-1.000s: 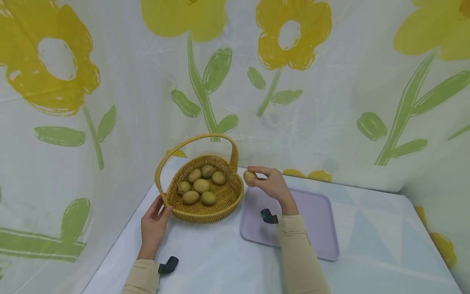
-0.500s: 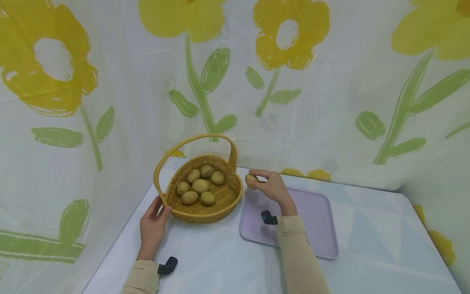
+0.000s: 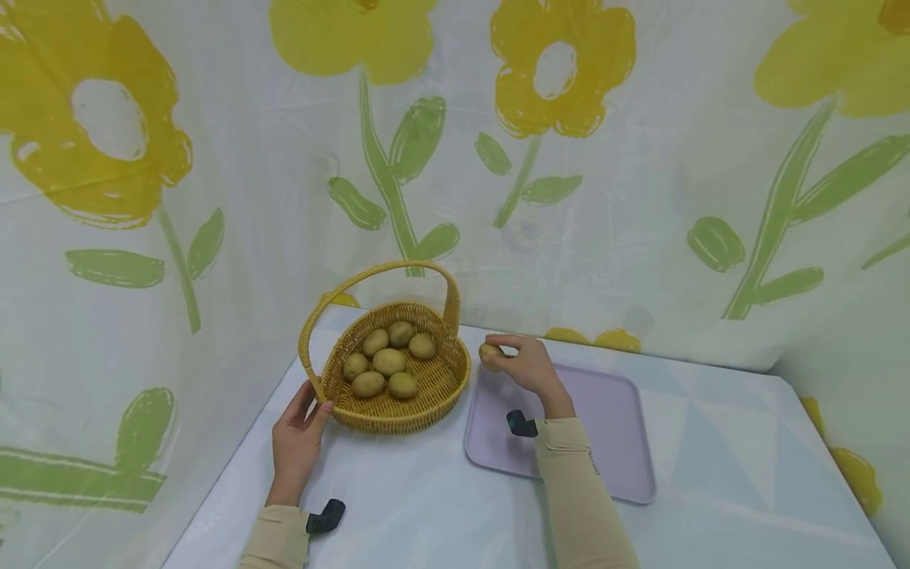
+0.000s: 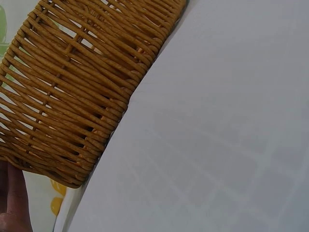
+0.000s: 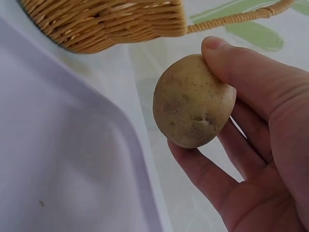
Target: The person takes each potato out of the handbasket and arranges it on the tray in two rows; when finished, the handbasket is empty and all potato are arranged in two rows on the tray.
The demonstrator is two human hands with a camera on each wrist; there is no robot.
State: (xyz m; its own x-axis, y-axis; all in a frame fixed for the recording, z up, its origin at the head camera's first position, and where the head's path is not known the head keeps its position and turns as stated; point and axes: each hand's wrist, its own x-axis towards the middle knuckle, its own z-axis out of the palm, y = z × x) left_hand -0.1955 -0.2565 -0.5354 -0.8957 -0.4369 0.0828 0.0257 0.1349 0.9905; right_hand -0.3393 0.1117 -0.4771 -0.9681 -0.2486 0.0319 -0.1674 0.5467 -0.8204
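Rising at the person's 12 o'clock, a flowered sheet [image 3: 611, 261] backs the pale table [image 3: 718, 490]. On it I see a wicker basket [image 3: 394, 423] toward 10 o'clock, with a lilac tray [image 3: 611, 435] at the basket's 4 o'clock. The left hand [image 3: 297, 442] grasps the basket's edge at 8 o'clock; the right hand [image 3: 529, 367] pinches 1 potato [image 5: 190, 104] in the air near the tray's 10 o'clock corner. Inside the basket sit 7 more potatoes [image 3: 389, 361], bunched together.
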